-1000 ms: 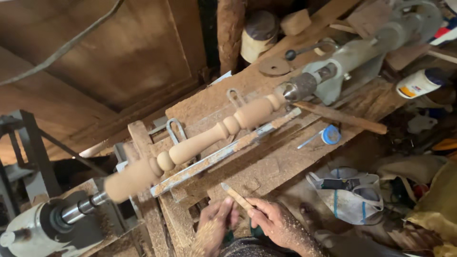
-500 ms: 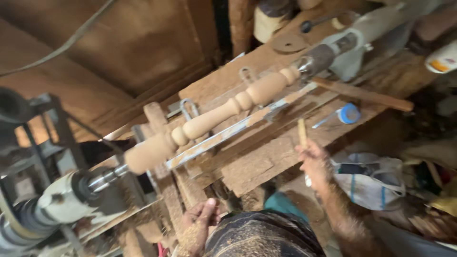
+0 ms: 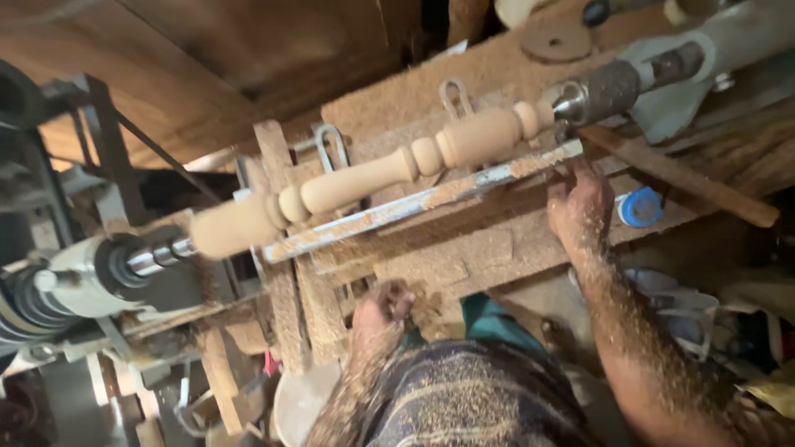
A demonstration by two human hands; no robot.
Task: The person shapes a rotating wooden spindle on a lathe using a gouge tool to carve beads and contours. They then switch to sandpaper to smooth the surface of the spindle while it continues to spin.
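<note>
Sawdust coats the wooden desk (image 3: 464, 257), where a turned spindle (image 3: 389, 170) is mounted between lathe centres. At two o'clock the right hand (image 3: 580, 207) is spread against the tool rest (image 3: 422, 203) — adjustment seems in hand. Left hand (image 3: 379, 310) is curled; its grip cannot be told.

Right hand (image 3: 580, 207), dusted with sawdust, is up at the far end of the metal tool rest (image 3: 414, 207), fingers touching it just below the turned wooden spindle (image 3: 373, 178) mounted on the lathe. Left hand (image 3: 381, 310) rests low against the sawdust-covered desk (image 3: 464, 248). A blue cap (image 3: 642, 207) sits just beside the right hand.
</note>
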